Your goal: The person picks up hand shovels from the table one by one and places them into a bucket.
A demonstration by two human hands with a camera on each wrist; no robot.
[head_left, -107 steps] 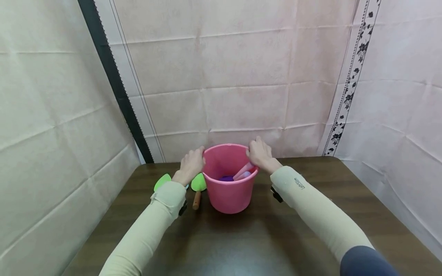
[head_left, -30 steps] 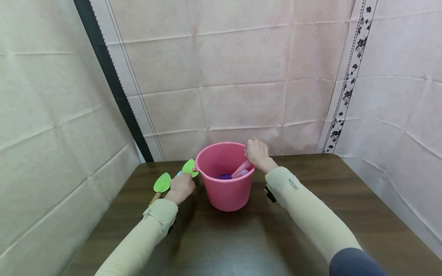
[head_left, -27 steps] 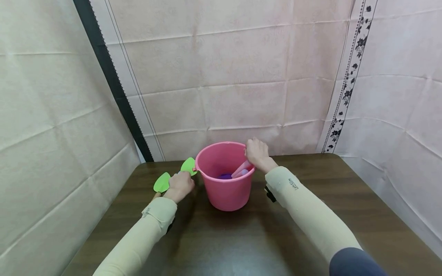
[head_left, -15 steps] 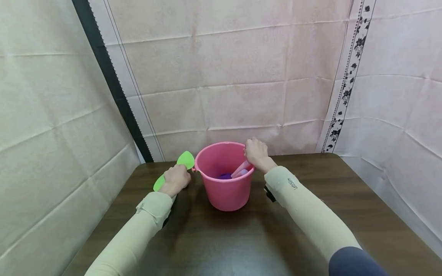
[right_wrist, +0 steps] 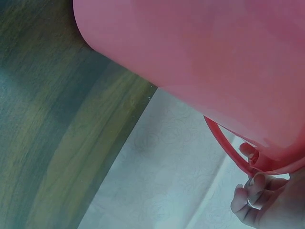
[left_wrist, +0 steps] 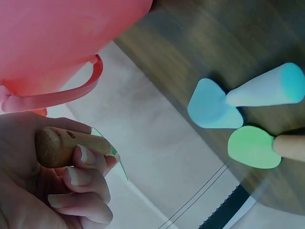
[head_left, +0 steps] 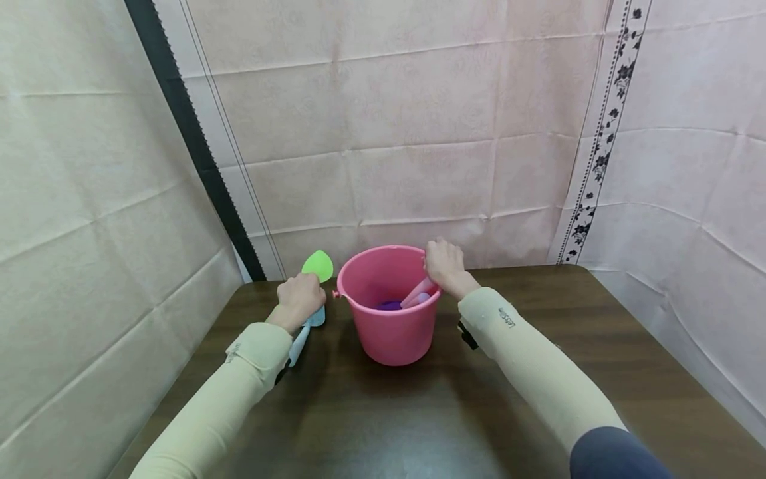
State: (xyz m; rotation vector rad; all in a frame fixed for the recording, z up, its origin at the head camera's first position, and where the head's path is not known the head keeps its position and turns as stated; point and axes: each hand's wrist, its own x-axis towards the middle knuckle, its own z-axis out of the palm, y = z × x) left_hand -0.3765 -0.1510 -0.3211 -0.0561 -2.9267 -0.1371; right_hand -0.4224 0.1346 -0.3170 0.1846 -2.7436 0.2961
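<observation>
Left hand (head_left: 299, 297), fingers curled, holds green trowel (head_left: 319, 265) by its wooden handle (left_wrist: 74, 146); right hand (head_left: 445, 265), ideally firm against tipping, grips pink bucket (head_left: 395, 338) by its rim (head_left: 380, 312).

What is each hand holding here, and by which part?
The left hand grips a green-bladed trowel by its wooden handle. The right hand holds the pink bucket by its rim, close to where the bail joins.
</observation>
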